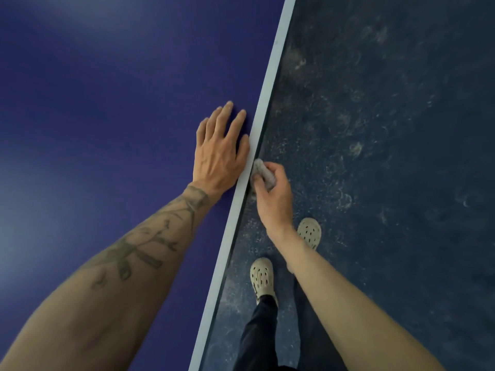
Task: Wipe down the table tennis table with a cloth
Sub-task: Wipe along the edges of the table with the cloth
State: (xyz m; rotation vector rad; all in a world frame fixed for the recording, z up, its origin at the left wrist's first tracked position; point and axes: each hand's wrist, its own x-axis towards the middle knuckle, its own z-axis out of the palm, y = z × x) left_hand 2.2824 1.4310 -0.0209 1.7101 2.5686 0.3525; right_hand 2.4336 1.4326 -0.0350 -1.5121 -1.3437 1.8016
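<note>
Head view: at frame centre the crumpled grey cloth (263,172) is grasped by the right hand (273,195) against the blue table tennis table's (107,103) side rim, the flat, released left hand (219,153) is rested on top, and wiping is judged under way, with the share left untold.

The table (93,103) has a dark blue top. A pale line (270,84) runs along its edge from 6 o'clock to 12 o'clock, leaning a little to the right. The left grip (219,151) lies flat on the top just beside this line, fingers straight toward 12 o'clock. A grey cloth (263,174) touches the side of the edge. The floor (388,156) is dark with pale dusty marks. A cream shoe (310,232) and a second shoe (262,277) stand on it, at 5 o'clock from the cloth.
</note>
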